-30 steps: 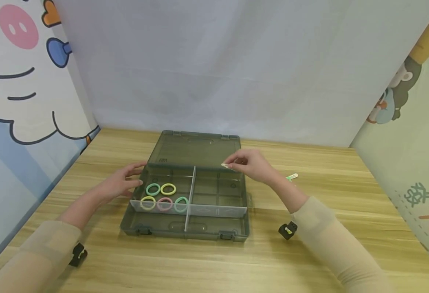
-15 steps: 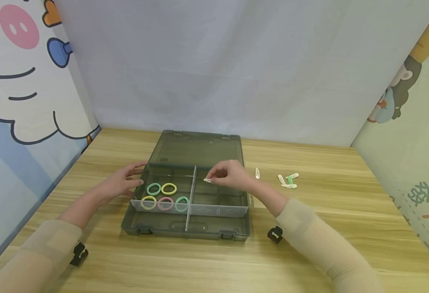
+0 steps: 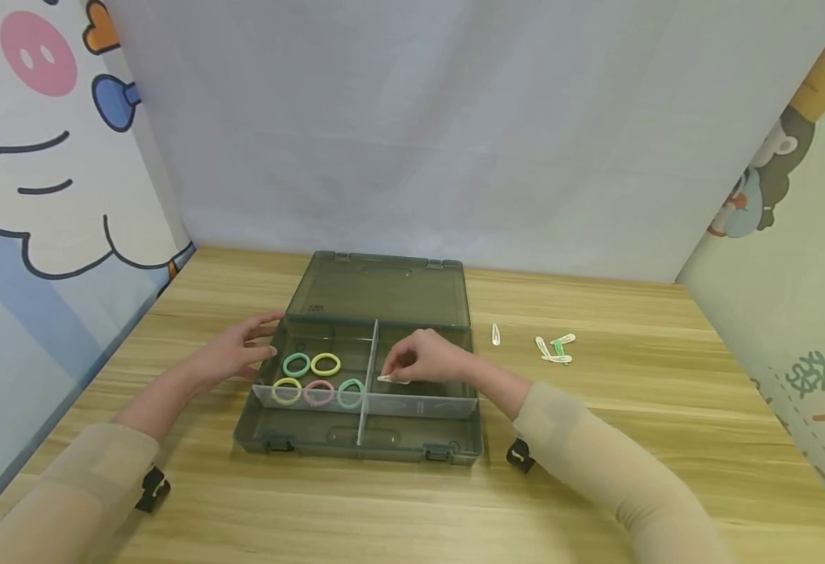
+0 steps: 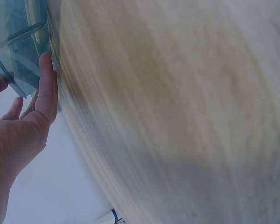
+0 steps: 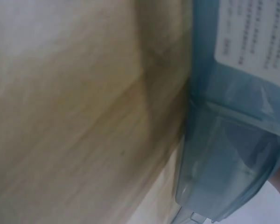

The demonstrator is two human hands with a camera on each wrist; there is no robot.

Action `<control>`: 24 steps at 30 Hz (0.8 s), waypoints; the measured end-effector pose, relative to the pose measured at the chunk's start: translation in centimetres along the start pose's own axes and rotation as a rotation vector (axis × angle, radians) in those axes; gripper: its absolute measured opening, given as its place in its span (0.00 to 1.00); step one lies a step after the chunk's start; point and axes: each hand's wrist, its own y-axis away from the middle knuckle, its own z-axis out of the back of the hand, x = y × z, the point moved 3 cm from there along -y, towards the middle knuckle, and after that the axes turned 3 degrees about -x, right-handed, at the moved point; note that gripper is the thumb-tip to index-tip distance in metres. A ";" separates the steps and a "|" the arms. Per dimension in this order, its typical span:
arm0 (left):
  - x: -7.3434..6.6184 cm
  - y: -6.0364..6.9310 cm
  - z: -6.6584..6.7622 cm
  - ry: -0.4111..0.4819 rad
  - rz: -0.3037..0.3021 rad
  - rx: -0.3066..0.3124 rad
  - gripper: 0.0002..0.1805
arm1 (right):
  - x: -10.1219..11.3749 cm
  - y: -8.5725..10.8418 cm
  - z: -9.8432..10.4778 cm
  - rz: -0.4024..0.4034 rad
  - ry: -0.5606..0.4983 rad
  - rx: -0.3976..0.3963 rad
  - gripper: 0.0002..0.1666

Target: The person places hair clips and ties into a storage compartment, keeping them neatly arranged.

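Note:
A translucent grey-green divided box (image 3: 359,427) lies on the table with its lid (image 3: 384,290) folded back. My right hand (image 3: 429,356) is low inside its back right compartment, pinching a cream snap hair clip (image 3: 384,378) between thumb and fingertips. At the box's left wall, my left hand (image 3: 225,352) touches the side with fairly straight fingers, seen also in the left wrist view as a hand (image 4: 25,121) against the wall. Several hair ties, such as a yellow hair tie (image 3: 325,364) and a pink hair tie (image 3: 319,392), lie in the back left compartment.
Right of the box a single cream hair clip (image 3: 495,334) lies apart. Farther right is a small group of cream clips around a green hair clip (image 3: 559,346). White dividers (image 3: 419,405) split the box. A pale curtain (image 3: 419,141) hangs behind the table.
My right hand has moved left and down from above the box's right rim into the back right compartment, carrying the hair clip. The left hand stays in place.

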 end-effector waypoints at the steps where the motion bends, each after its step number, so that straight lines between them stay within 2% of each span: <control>1: 0.0 0.0 0.0 0.002 0.000 -0.001 0.38 | 0.0 0.0 -0.2 -0.002 -0.003 0.019 0.05; 5: 0.0 0.0 0.0 0.000 0.002 -0.005 0.38 | 0.0 0.0 -0.8 -0.016 -0.017 0.093 0.05; 8: 0.0 0.0 0.0 -0.003 0.002 -0.003 0.38 | 0.0 -0.1 -1.0 -0.020 -0.013 0.117 0.05; 14: 0.0 -0.1 -0.1 -0.001 0.004 -0.002 0.38 | -0.3 -0.3 -1.3 -0.032 0.039 0.112 0.06; 24: 0.1 -0.1 0.0 -0.010 -0.003 -0.005 0.37 | -0.4 -0.4 -1.5 0.002 0.086 0.111 0.05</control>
